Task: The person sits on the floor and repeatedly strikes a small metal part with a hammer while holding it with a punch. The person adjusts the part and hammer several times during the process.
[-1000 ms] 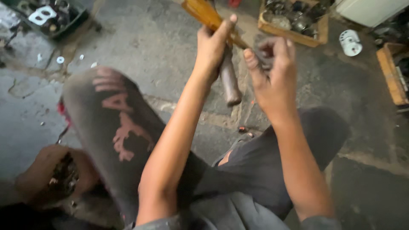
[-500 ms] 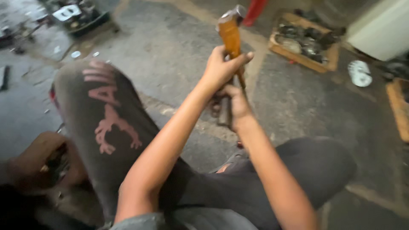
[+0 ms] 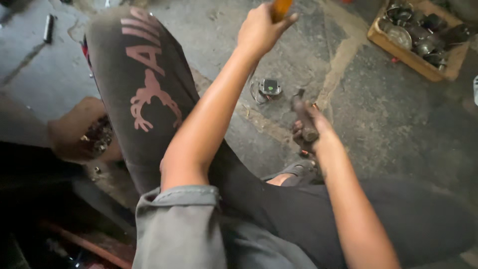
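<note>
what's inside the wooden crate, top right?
The wooden crate holds dark, round metal parts heaped together. Its floor and any lower pieces are covered.

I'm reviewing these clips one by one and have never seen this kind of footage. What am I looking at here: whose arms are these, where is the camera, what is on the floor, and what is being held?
There is no machine here: the camera sits on a person's head and looks down, so both bare arms belong to that person, who is seated low with knees up in dark trousers bearing a pale print.

The left hand is raised near the top edge and grips an orange wooden handle; the rest of that tool is out of frame. The right hand is lower, closed around a dark metal rod held roughly upright.

Below is a rough concrete floor. On it lie a small dark boxy part with wires, a wooden tray of metal parts at upper right, and a brown bowl of small bits at left.
</note>
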Tool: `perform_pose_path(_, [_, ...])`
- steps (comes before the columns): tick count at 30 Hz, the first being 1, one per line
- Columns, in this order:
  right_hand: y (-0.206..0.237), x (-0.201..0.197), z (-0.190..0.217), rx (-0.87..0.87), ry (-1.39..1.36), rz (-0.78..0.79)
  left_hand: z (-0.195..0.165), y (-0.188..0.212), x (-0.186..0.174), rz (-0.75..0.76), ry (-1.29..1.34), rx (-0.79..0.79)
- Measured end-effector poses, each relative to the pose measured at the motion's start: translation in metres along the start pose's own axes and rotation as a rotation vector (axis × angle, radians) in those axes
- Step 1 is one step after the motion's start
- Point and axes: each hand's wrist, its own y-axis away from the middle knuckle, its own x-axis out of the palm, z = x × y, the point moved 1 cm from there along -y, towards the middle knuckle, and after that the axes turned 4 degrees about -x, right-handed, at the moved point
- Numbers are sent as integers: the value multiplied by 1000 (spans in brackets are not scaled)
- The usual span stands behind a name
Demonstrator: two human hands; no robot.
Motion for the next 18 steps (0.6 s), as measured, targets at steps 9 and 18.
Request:
perform_pose_path(9, [152, 27, 39, -1106, 637, -195, 70, 7, 26, 46, -310, -230])
perform_pose_path(18, [118, 53, 32, -632, 507, -30, 55, 33, 38, -11, 83, 156])
